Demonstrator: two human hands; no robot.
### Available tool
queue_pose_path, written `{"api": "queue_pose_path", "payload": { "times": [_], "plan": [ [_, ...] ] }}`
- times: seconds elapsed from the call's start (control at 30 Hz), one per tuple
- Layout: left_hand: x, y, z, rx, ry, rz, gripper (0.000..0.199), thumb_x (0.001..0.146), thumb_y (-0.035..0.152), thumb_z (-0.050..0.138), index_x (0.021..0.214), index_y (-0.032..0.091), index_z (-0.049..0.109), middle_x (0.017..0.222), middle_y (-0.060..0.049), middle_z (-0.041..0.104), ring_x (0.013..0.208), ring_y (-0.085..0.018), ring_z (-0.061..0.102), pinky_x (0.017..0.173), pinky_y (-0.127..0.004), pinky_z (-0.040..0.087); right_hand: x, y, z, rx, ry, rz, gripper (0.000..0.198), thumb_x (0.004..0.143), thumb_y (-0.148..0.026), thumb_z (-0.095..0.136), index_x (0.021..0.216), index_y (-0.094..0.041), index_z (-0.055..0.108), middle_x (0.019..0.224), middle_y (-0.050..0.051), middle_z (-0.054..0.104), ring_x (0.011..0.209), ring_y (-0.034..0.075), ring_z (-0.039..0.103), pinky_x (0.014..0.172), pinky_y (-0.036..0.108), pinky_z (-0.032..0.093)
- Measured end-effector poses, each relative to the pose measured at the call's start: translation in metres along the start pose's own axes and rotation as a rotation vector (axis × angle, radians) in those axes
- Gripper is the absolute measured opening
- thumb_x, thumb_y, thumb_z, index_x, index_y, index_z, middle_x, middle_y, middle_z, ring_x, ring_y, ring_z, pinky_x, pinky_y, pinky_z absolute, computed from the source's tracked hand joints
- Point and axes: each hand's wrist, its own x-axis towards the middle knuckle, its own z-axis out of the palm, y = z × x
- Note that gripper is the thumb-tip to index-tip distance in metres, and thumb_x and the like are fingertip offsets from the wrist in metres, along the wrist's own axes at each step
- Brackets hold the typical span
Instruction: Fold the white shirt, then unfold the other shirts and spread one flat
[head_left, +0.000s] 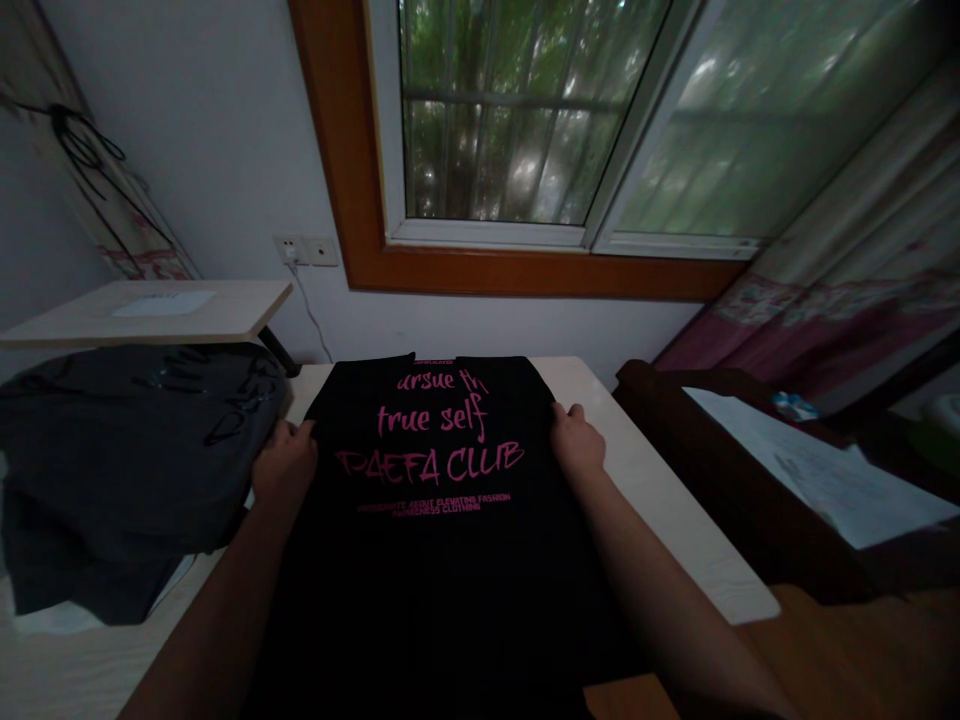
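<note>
A black T-shirt (442,580) with pink lettering is spread over the table in front of me, its upper part folded in at the sides. My left hand (286,460) pinches the shirt's left edge, level with the lettering. On the opposite edge, my right hand (578,440) grips the cloth with its fingers closed. The fabric between both hands looks fairly flat. A dark grey garment (127,470) with black print lies in a heap just left of my left hand.
The pale wooden table (675,520) has a raised shelf (247,312) at the left with a paper (165,303) on it. A plugged-in cable (309,300) hangs by the wall. At right stands dark brown furniture (675,440) bearing a white sheet (817,470). A window (517,120) is ahead.
</note>
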Motion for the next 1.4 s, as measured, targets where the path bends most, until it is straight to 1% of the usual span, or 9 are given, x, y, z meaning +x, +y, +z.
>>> {"api": "queue_pose_path", "payload": {
  "times": [0.17, 0.27, 0.43, 0.57, 0.7, 0.87, 0.97, 1.27, 1.4],
  "plan": [
    [-0.007, -0.001, -0.003, 0.021, -0.051, 0.016, 0.047, 0.101, 0.029, 0.03, 0.138, 0.021, 0.057, 0.108, -0.015, 0.068, 0.079, -0.027, 0.068, 0.064, -0.034, 0.048, -0.002, 0.002, -0.001, -0.042, -0.036, 0.005, 0.046, 0.103, -0.025, 0.028, 0.143, -0.029, 0.05, 0.108, 0.013, 0.064, 0.083, 0.025, 0.07, 0.069, 0.034, 0.05],
    [-0.012, -0.001, -0.006, 0.014, -0.114, -0.01, 0.047, 0.1, 0.03, 0.031, 0.139, 0.022, 0.056, 0.104, -0.014, 0.071, 0.077, -0.027, 0.07, 0.067, -0.036, 0.05, -0.006, 0.003, -0.003, -0.063, -0.057, 0.015, 0.047, 0.103, -0.026, 0.027, 0.145, -0.028, 0.049, 0.103, 0.013, 0.068, 0.086, 0.026, 0.071, 0.071, 0.035, 0.051],
    [-0.025, -0.001, -0.014, 0.035, -0.114, -0.022, 0.049, 0.101, 0.034, 0.029, 0.141, 0.025, 0.055, 0.105, -0.014, 0.073, 0.072, -0.029, 0.07, 0.064, -0.037, 0.05, -0.017, 0.004, -0.007, -0.057, -0.049, 0.006, 0.047, 0.104, -0.032, 0.027, 0.145, -0.026, 0.05, 0.104, 0.015, 0.07, 0.087, 0.027, 0.072, 0.074, 0.036, 0.053],
    [-0.035, 0.0, -0.022, 0.028, -0.162, -0.031, 0.049, 0.101, 0.034, 0.029, 0.143, 0.026, 0.054, 0.102, -0.013, 0.074, 0.072, -0.028, 0.071, 0.064, -0.036, 0.049, -0.023, 0.005, -0.01, -0.053, -0.061, 0.007, 0.047, 0.105, -0.033, 0.025, 0.144, -0.026, 0.05, 0.103, 0.014, 0.071, 0.085, 0.028, 0.072, 0.073, 0.038, 0.054],
    [-0.045, 0.0, -0.029, 0.05, -0.195, -0.048, 0.05, 0.1, 0.035, 0.031, 0.145, 0.026, 0.052, 0.103, -0.013, 0.075, 0.073, -0.028, 0.071, 0.064, -0.035, 0.049, -0.028, 0.007, -0.013, -0.058, -0.064, 0.01, 0.048, 0.105, -0.033, 0.027, 0.148, -0.026, 0.045, 0.106, 0.015, 0.07, 0.085, 0.027, 0.072, 0.074, 0.036, 0.053],
    [-0.064, -0.007, -0.032, 0.09, -0.156, 0.015, 0.053, 0.1, 0.033, 0.028, 0.148, 0.025, 0.048, 0.109, -0.012, 0.074, 0.074, -0.029, 0.071, 0.061, -0.035, 0.048, -0.039, 0.011, -0.013, -0.082, -0.038, -0.024, 0.048, 0.104, -0.031, 0.029, 0.149, -0.023, 0.042, 0.109, 0.016, 0.069, 0.084, 0.025, 0.072, 0.07, 0.033, 0.053],
    [-0.074, -0.011, -0.035, 0.11, -0.17, 0.034, 0.053, 0.1, 0.033, 0.028, 0.149, 0.026, 0.048, 0.11, -0.013, 0.074, 0.072, -0.03, 0.071, 0.06, -0.036, 0.049, -0.046, 0.015, -0.012, -0.1, -0.047, -0.03, 0.047, 0.104, -0.032, 0.031, 0.149, -0.023, 0.043, 0.106, 0.015, 0.07, 0.083, 0.026, 0.073, 0.068, 0.033, 0.053],
    [-0.085, -0.019, -0.05, 0.145, -0.325, 0.049, 0.054, 0.101, 0.032, 0.026, 0.152, 0.026, 0.042, 0.082, -0.015, 0.075, 0.07, -0.033, 0.073, 0.064, -0.042, 0.053, -0.057, 0.028, -0.011, -0.149, -0.066, -0.085, 0.048, 0.105, -0.036, 0.029, 0.148, -0.025, 0.046, 0.101, 0.013, 0.072, 0.076, 0.026, 0.073, 0.066, 0.035, 0.054],
    [-0.098, -0.027, -0.05, 0.186, -0.327, 0.058, 0.054, 0.102, 0.034, 0.025, 0.154, 0.028, 0.038, 0.079, -0.014, 0.075, 0.067, -0.033, 0.072, 0.062, -0.042, 0.053, -0.066, 0.037, -0.012, -0.16, -0.076, -0.103, 0.048, 0.105, -0.036, 0.03, 0.149, -0.025, 0.045, 0.099, 0.013, 0.073, 0.074, 0.025, 0.074, 0.065, 0.033, 0.054]
  ]
}}
